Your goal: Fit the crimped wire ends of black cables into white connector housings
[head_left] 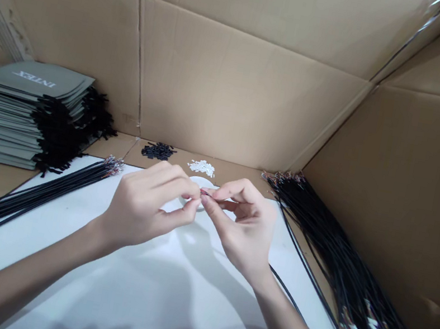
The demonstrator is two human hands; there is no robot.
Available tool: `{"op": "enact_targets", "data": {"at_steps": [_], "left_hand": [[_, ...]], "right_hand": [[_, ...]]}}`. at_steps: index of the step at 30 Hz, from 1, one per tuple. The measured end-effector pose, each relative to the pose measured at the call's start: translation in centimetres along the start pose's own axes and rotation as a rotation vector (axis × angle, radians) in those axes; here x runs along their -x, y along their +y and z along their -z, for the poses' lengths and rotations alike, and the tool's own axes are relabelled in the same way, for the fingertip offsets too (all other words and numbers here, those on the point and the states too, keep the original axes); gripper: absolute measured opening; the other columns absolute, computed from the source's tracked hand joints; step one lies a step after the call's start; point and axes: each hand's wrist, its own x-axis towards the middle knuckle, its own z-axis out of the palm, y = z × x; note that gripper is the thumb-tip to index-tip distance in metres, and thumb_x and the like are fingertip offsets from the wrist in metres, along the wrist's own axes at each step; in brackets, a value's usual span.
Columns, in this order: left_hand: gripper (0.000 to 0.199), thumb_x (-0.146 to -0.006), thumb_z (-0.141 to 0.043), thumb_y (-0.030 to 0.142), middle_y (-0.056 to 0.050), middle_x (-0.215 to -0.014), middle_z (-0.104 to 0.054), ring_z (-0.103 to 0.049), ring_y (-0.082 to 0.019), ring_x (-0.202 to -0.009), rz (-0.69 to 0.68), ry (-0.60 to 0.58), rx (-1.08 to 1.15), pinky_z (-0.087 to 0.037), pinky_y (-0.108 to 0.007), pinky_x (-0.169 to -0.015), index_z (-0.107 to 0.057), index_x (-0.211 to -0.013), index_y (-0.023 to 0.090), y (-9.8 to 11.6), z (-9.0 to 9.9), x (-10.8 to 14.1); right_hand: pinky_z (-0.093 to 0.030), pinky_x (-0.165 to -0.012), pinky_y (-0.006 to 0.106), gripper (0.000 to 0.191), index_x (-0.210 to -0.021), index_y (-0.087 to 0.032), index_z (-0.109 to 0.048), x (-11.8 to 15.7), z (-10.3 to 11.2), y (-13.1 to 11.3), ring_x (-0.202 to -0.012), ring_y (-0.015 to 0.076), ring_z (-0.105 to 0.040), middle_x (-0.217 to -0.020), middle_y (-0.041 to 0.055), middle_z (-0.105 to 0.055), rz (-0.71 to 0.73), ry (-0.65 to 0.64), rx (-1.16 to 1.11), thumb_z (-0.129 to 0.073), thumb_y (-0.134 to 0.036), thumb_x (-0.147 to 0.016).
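Observation:
My left hand [156, 201] and my right hand [242, 219] meet over the middle of the white work surface [128, 296]. Between the fingertips of my right hand is the thin reddish wire end [207, 192] of a black cable [287, 291], which runs out below my right wrist. The left fingertips are pinched together at the same wire; whether they hold a small part is hidden. Behind the fingers, partly covered, sits a round white dish [196, 181].
Black tubes [157, 151] and small white pieces [202, 167] lie in piles on the cardboard at the back. Black cables lie in bundles at left [42, 178] and right [338, 265]. Grey folders [4, 109] are stacked far left. Cardboard walls [242, 89] enclose the back and right.

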Motion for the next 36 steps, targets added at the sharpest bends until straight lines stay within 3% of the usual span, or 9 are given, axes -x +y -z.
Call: {"op": "enact_targets", "data": {"at_steps": [2, 7, 11, 17, 20, 25, 29, 33, 36], "left_hand": [[0.016, -0.084, -0.065, 0.007, 0.002, -0.072, -0.064, -0.059, -0.012, -0.066, 0.116, 0.006, 0.156, -0.047, -0.025, -0.063, -0.059, -0.078, 0.021, 0.1, 0.1, -0.2], [0.012, -0.084, -0.066, 0.012, 0.001, -0.074, -0.062, -0.058, -0.013, -0.068, 0.234, 0.062, 0.429, -0.048, -0.027, -0.066, -0.061, -0.078, 0.021, -1.0, -0.8, 0.2], [0.011, -0.087, -0.068, 0.026, -0.001, -0.078, -0.061, -0.059, -0.015, -0.073, 0.409, -0.092, 0.779, -0.05, -0.028, -0.069, -0.063, -0.08, 0.021, -3.1, -1.7, 0.6], [0.008, -0.088, -0.072, 0.026, -0.002, -0.087, -0.06, -0.058, -0.015, -0.083, 0.282, -0.35, 0.926, -0.047, -0.029, -0.081, -0.068, -0.083, 0.021, -4.5, -1.3, 0.3], [0.008, -0.089, -0.072, 0.026, -0.002, -0.091, -0.058, -0.057, -0.014, -0.088, 0.23, -0.432, 0.935, -0.045, -0.028, -0.085, -0.069, -0.084, 0.021, -4.4, -1.2, 0.3], [0.005, -0.09, -0.071, 0.023, -0.002, -0.092, -0.055, -0.057, -0.014, -0.088, 0.204, -0.422, 0.828, -0.046, -0.027, -0.085, -0.07, -0.085, 0.021, -4.4, -0.6, 0.0], [0.004, -0.088, -0.073, 0.021, -0.001, -0.092, -0.057, -0.059, -0.014, -0.088, 0.199, -0.33, 0.692, -0.047, -0.026, -0.085, -0.071, -0.084, 0.021, -4.4, -0.1, -0.3], [0.01, -0.081, -0.08, 0.02, 0.001, -0.09, -0.061, -0.06, -0.012, -0.084, 0.275, -0.244, 0.562, -0.049, -0.024, -0.083, -0.071, -0.084, 0.021, -4.0, 0.4, -0.7], [0.013, -0.081, -0.08, 0.02, 0.002, -0.092, -0.064, -0.062, -0.011, -0.086, 0.349, -0.276, 0.531, -0.05, -0.021, -0.083, -0.07, -0.089, 0.021, -3.7, 0.8, -0.9]], "right_hand": [[-0.06, -0.065, 0.028, 0.02, -0.077, -0.022, -0.062, -0.3, 0.2, -0.1, -0.076, 0.0179, -0.073, -0.076, 0.0007, -0.071, -0.065, -0.021, -0.083, -0.082, -0.021, -0.077], [-0.057, -0.057, 0.023, 0.024, -0.074, -0.021, -0.062, -1.1, 0.5, -0.1, -0.06, 0.012, -0.067, -0.069, -0.0013, -0.072, -0.287, -0.093, -0.384, -0.086, -0.023, -0.072], [-0.054, -0.054, 0.019, 0.029, -0.072, -0.019, -0.059, -1.4, 0.8, 0.1, -0.062, 0.0121, -0.069, -0.068, -0.0003, -0.073, -0.446, -0.203, -0.506, -0.088, -0.024, -0.07], [-0.054, -0.051, 0.016, 0.035, -0.088, -0.015, -0.065, -1.8, 1.2, 0.9, -0.058, 0.0111, -0.07, -0.072, 0.0035, -0.077, -0.785, -0.586, -0.62, -0.09, -0.018, -0.064], [-0.055, -0.051, 0.015, 0.033, -0.085, -0.012, -0.066, -2.0, 1.1, 1.4, -0.054, 0.0101, -0.069, -0.071, 0.0047, -0.077, -0.883, -0.7, -0.658, -0.09, -0.017, -0.063], [-0.054, -0.054, 0.013, 0.019, -0.081, -0.011, -0.072, -2.0, 0.8, 1.6, -0.053, 0.0068, -0.067, -0.07, 0.0045, -0.077, -0.853, -0.646, -0.644, -0.086, -0.016, -0.069], [-0.052, -0.052, 0.012, 0.012, -0.077, -0.013, -0.074, -2.0, 0.8, 1.3, -0.052, 0.0053, -0.064, -0.068, 0.003, -0.076, -0.808, -0.569, -0.575, -0.084, -0.018, -0.073], [-0.046, -0.046, 0.012, 0.011, -0.074, -0.016, -0.071, -1.8, 0.6, 0.8, -0.049, 0.0051, -0.061, -0.066, 0.0008, -0.075, -0.722, -0.47, -0.495, -0.082, -0.017, -0.074], [-0.041, -0.042, 0.012, 0.011, -0.075, -0.017, -0.069, -1.6, 0.6, 0.6, -0.047, 0.0046, -0.059, -0.065, -0.0012, -0.074, -0.629, -0.415, -0.433, -0.079, -0.016, -0.076]]}}
